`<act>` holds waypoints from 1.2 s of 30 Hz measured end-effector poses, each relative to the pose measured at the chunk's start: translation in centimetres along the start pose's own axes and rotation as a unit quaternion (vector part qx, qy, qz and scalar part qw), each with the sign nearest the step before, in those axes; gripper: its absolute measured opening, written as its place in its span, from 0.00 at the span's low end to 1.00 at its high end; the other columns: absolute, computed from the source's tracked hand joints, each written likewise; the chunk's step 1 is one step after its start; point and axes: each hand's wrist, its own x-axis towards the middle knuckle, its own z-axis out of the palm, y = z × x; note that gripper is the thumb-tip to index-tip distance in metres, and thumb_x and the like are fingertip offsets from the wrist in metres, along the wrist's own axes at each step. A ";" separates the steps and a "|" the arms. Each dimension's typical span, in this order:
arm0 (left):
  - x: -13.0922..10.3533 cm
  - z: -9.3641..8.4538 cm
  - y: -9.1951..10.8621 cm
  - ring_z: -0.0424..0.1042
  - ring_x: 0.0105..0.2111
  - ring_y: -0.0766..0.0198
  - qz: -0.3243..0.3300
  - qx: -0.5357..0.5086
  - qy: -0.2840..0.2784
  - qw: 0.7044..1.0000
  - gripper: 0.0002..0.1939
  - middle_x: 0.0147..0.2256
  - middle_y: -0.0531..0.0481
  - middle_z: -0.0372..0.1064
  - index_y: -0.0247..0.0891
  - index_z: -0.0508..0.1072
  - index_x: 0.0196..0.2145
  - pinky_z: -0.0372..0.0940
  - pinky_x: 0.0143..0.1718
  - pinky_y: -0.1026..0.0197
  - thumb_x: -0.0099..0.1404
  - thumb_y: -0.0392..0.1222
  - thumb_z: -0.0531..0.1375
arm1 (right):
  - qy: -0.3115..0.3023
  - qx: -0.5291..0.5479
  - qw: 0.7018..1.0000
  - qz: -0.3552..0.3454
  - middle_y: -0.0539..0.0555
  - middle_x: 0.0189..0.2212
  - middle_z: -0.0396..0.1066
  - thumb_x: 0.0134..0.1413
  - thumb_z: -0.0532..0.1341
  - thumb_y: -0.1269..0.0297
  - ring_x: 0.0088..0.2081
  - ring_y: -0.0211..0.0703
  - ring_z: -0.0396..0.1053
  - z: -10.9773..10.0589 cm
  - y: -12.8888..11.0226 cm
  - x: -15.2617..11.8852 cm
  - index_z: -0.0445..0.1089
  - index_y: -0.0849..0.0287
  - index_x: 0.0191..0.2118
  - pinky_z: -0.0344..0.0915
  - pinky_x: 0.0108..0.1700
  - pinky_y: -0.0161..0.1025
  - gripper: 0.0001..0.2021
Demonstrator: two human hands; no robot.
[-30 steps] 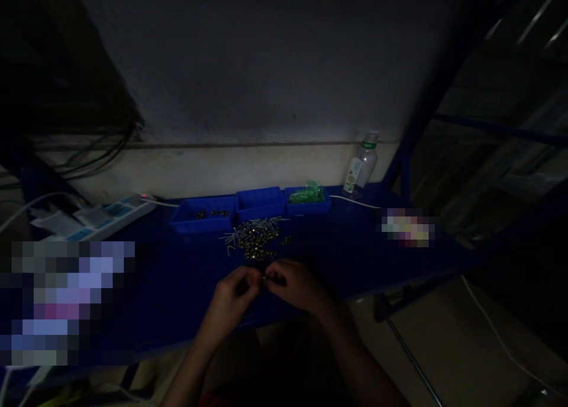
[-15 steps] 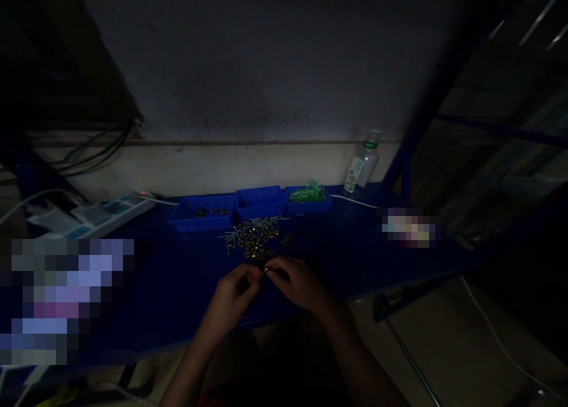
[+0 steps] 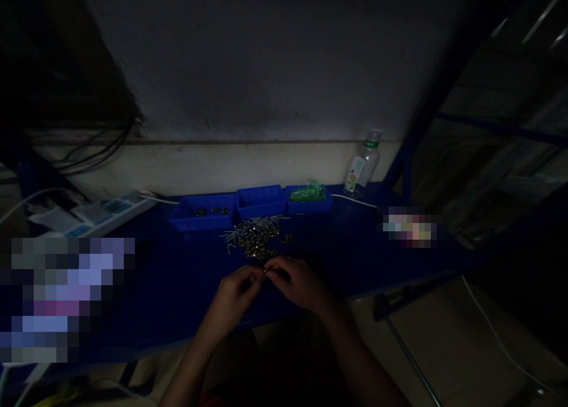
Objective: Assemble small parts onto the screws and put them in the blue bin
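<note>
My left hand [image 3: 237, 290] and my right hand [image 3: 296, 283] meet fingertip to fingertip near the front of the blue table. Both are closed in a pinch around a small brass-coloured metal part [image 3: 265, 270], mostly hidden by the fingers; its exact kind is too dark to tell. Just beyond the fingertips lies a heap of small brass-coloured metal pieces [image 3: 256, 241], with thin silvery screw-like pins [image 3: 270, 221] spread along its far side.
Behind the heap stand three blue bins: the left bin [image 3: 202, 220] with a few metal pieces, the middle bin [image 3: 261, 209], and the right bin [image 3: 309, 206] holding green plastic bags [image 3: 308, 192]. A clear bottle [image 3: 362, 170] stands back right; a power strip [image 3: 110, 215] lies left.
Both hands stay in nearly the same place. The small part between the fingertips shows less of its shiny, slender side and now looks darker and rounder.
</note>
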 end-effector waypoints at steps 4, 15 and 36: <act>0.0 0.0 0.0 0.69 0.30 0.64 -0.004 0.004 0.004 1.000 0.09 0.29 0.51 0.70 0.36 0.71 0.31 0.62 0.34 0.64 0.61 0.41 0.53 | -0.006 0.004 1.000 0.000 0.50 0.37 0.72 0.56 0.55 0.67 0.39 0.37 0.69 0.0 -0.1 0.0 0.66 0.55 0.42 0.63 0.42 0.34 0.08; 0.2 -0.2 0.4 0.69 0.30 0.63 -0.023 -0.019 0.008 1.000 0.08 0.28 0.51 0.71 0.36 0.72 0.30 0.62 0.34 0.64 0.58 0.41 0.54 | -0.001 -0.009 1.000 0.000 0.50 0.36 0.72 0.57 0.56 0.64 0.38 0.37 0.69 0.0 0.1 0.0 0.67 0.55 0.42 0.62 0.42 0.34 0.08; 0.1 -0.3 0.4 0.66 0.29 0.65 -0.053 -0.038 0.018 0.998 0.08 0.27 0.52 0.66 0.35 0.69 0.29 0.60 0.32 0.66 0.58 0.42 0.55 | 0.020 -0.031 0.999 -0.001 0.52 0.38 0.71 0.57 0.55 0.64 0.40 0.38 0.68 0.2 0.3 -0.1 0.68 0.56 0.43 0.62 0.44 0.35 0.10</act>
